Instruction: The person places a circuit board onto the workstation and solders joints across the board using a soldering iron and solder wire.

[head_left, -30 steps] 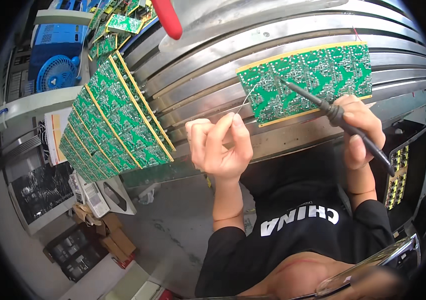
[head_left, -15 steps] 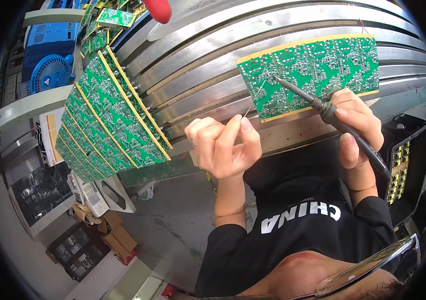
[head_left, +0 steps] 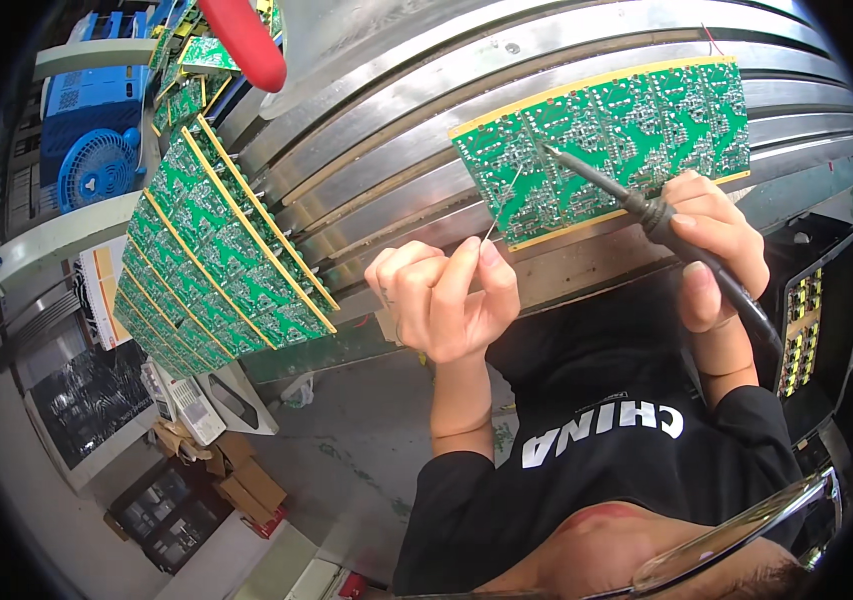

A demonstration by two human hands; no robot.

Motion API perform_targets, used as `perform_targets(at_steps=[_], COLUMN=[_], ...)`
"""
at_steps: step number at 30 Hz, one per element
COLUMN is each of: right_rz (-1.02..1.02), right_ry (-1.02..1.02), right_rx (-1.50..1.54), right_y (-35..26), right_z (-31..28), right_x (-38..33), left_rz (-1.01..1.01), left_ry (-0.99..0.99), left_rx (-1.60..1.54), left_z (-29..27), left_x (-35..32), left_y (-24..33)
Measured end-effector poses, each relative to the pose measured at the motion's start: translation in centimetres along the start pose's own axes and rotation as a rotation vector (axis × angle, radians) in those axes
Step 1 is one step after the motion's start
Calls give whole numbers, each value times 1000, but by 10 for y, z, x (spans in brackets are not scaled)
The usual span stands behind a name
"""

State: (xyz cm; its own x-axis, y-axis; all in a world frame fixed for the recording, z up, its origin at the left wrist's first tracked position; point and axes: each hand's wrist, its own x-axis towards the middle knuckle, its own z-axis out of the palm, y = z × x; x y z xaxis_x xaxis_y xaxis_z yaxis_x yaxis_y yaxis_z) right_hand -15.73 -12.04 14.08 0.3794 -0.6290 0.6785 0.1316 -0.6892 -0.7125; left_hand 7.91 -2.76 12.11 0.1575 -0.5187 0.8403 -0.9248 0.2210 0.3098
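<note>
Head view: left fingers [head_left: 464, 275] pinch solder wire [head_left: 503, 208], right fingers [head_left: 712, 236] grip a soldering iron [head_left: 662, 222] over the circuit-board panel [head_left: 612, 135] by the worktop's [head_left: 387, 145] near edge; heat first, then feed sparingly.

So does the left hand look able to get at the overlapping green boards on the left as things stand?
Probably yes: the left hand is fairly near the overlapping green boards, and nothing seems to stand between them. It is pinching a thin wire, though, so its grip isn't free.
</note>
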Motion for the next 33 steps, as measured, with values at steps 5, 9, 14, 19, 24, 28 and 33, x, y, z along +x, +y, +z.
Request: perform_targets(at_steps=[5,9,14,19,24,28,33], right_rz=[41,-2,51,56,55,53,42], right_ry=[8,-24,-56,-108,-139,-163,-196], right_rx=[42,56,4,-10,-33,-74,-96], right_y=[-1,-2,-12,-15,-17,-16,-17], right_z=[-7,-10,-14,-17,-16,-15,-16], right_x=[-5,-6,-10,-11,-10,-9,-4], left_rz=[-13,-105,-163,-120,-112,-109,-104], left_ry=[15,0,-9,-2,-16,-16,-27], left_rx=[-13,-76,-160,-180,-181,-183,-165], left_z=[0,-3,-9,-11,-10,-10,-10], left_x=[1,-2,-13,-22,-25,-23,-24], left_y=[2,7,16,16,18,18,18])
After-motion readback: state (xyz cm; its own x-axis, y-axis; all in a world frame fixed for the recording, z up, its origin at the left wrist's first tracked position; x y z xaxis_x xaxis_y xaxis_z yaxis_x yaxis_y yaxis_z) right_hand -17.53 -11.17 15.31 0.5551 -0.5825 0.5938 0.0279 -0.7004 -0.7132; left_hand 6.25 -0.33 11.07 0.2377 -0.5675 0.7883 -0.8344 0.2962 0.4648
